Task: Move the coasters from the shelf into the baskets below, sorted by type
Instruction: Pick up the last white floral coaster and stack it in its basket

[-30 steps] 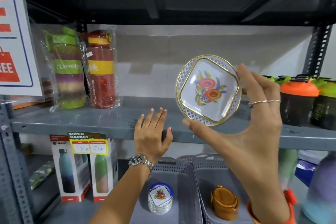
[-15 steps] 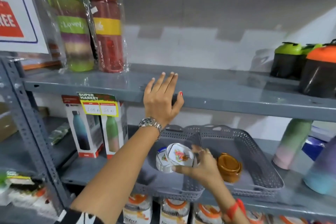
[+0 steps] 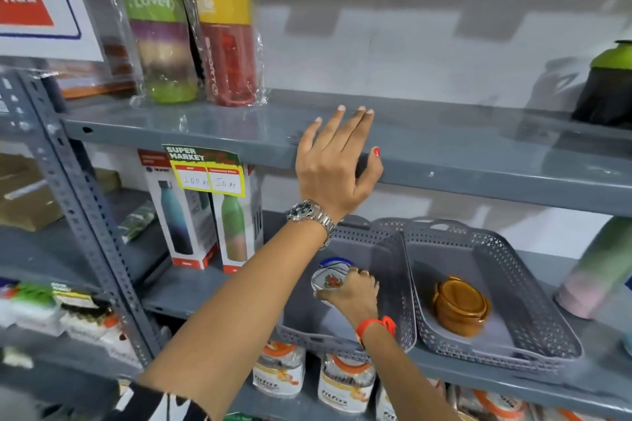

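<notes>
My right hand (image 3: 354, 294) is down inside the left grey basket (image 3: 400, 335), closed on a white floral coaster (image 3: 329, 280) that sits on top of a stack of the same kind; most of the stack is hidden behind the hand. The right grey basket (image 3: 533, 311) holds a stack of brown coasters (image 3: 460, 306). My left hand (image 3: 337, 164) rests flat on the front edge of the grey shelf (image 3: 478, 154) above, fingers spread, thumb under the lip. No coasters show on the visible part of that shelf.
Wrapped bottles (image 3: 191, 27) stand at the shelf's left, a green-lidded shaker (image 3: 607, 85) at its right. Boxed bottles (image 3: 205, 215) sit left of the baskets, a pastel bottle (image 3: 595, 270) to their right. A steel upright (image 3: 78, 215) runs down the left. Jars (image 3: 345, 383) line the level below.
My right hand brought the floral coaster down from in front of the shelf into the left basket, onto the floral stack. The view tilted downward. My left hand stayed on the shelf edge.
</notes>
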Available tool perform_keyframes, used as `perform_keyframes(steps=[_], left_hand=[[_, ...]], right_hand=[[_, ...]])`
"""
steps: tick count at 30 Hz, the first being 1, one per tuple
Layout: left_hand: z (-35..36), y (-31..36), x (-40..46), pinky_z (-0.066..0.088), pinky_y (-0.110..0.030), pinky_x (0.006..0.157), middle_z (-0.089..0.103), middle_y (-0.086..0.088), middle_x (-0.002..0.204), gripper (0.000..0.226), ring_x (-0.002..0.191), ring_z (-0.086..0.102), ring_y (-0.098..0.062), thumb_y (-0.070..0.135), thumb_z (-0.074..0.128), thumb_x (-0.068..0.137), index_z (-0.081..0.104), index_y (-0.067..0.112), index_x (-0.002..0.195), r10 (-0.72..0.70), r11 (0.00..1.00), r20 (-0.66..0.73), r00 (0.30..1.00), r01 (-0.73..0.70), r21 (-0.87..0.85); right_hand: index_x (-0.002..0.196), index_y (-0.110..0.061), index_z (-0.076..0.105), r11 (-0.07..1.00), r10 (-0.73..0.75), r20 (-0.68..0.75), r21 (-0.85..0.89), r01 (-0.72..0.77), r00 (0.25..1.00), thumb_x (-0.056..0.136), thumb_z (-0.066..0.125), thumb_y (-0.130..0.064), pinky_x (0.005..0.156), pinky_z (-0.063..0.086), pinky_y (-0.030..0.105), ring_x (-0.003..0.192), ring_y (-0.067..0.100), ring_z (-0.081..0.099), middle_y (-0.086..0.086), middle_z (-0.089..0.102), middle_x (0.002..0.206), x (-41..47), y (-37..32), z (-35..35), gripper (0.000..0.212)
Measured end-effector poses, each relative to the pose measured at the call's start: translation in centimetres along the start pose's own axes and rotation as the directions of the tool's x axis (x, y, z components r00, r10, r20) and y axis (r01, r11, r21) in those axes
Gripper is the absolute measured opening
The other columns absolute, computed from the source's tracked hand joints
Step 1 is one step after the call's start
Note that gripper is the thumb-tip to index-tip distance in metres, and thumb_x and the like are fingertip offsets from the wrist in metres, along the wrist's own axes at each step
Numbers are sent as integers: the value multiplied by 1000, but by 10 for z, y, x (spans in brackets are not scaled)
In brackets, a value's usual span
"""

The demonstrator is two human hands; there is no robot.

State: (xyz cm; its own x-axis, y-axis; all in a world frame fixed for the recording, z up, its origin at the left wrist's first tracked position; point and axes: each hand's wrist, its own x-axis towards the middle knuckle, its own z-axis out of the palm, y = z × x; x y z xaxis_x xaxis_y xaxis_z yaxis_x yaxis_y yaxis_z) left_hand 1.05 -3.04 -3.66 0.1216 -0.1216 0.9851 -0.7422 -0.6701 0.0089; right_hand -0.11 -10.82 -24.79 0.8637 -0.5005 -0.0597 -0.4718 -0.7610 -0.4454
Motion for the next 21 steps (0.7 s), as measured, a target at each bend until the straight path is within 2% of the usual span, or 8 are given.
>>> perform_keyframes(steps=[4, 7, 9, 12, 15, 17, 19, 21], left_hand=[[3, -1, 0, 39, -40, 97, 69, -3, 114, 47, 113, 60, -24, 33, 42, 84, 68, 9, 114, 6, 1000, -14, 1000, -6, -1], [4, -1, 0, 38, -39, 97, 69, -3, 113, 47, 113, 61, -23, 33, 41, 83, 69, 10, 113, 3, 1000, -20, 1000, -3, -1], [4, -1, 0, 38, -39, 97, 69, -3, 114, 47, 113, 61, -23, 33, 41, 83, 69, 10, 113, 6, 1000, -23, 1000, -6, -5], [4, -1, 0, 38, -39, 97, 69, -3, 114, 47, 113, 61, -23, 33, 41, 83, 69, 9, 113, 5, 1000, -24, 1000, -5, -11], [3, -1, 0, 40, -40, 96, 69, -3, 114, 46, 113, 61, -23, 32, 42, 83, 69, 9, 113, 2, 1000, -23, 1000, -3, -13], [3, -1, 0, 40, -40, 96, 70, -3, 113, 47, 112, 61, -23, 32, 42, 83, 69, 9, 112, 3, 1000, -26, 1000, -3, -11], [3, 0, 0, 40, -40, 95, 70, -3, 113, 47, 112, 62, -23, 32, 42, 83, 69, 9, 112, 5, 1000, -29, 1000, -6, -9], [3, 0, 0, 40, -40, 95, 70, -2, 112, 46, 111, 62, -23, 32, 41, 83, 70, 9, 112, 6, 1000, -30, 1000, -6, -1]], right_hand=[[141, -11, 32, 979, -65, 18, -191, 68, 998, 55, 69, -74, 111, 23, 58, 134, 35, 31, 17, 39, 143, 9, 4, 4, 113], [150, -15, 8, 973, -92, 160, -196, 123, 983, 52, 67, -78, 110, 4, 70, 144, 38, 11, 18, 13, 157, 22, 4, 2, 131], [150, -19, -2, 977, -87, 237, -170, 130, 968, 51, 68, -78, 110, -1, 72, 146, 38, 3, 15, 0, 159, 32, 3, -1, 136], [150, -18, -5, 981, -91, 306, -137, 138, 948, 51, 71, -75, 109, 2, 72, 145, 38, 8, 14, 4, 160, 43, -1, -5, 137], [146, -10, 18, 987, -120, 268, -70, 143, 956, 52, 79, -58, 111, 28, 60, 135, 36, 34, 14, 34, 148, 49, 1, -6, 122], [127, -9, 46, 986, -160, 207, -15, 166, 965, 50, 81, -50, 97, 49, 42, 115, 28, 53, 10, 55, 128, 53, 5, -8, 94], [109, -11, 58, 981, -193, 210, 19, 193, 959, 48, 83, -48, 84, 54, 35, 100, 24, 59, 7, 63, 112, 55, 8, -10, 76], [107, -13, 58, 976, -212, 247, 14, 215, 946, 46, 84, -47, 83, 54, 34, 99, 24, 57, 6, 63, 109, 55, 8, -10, 75]])
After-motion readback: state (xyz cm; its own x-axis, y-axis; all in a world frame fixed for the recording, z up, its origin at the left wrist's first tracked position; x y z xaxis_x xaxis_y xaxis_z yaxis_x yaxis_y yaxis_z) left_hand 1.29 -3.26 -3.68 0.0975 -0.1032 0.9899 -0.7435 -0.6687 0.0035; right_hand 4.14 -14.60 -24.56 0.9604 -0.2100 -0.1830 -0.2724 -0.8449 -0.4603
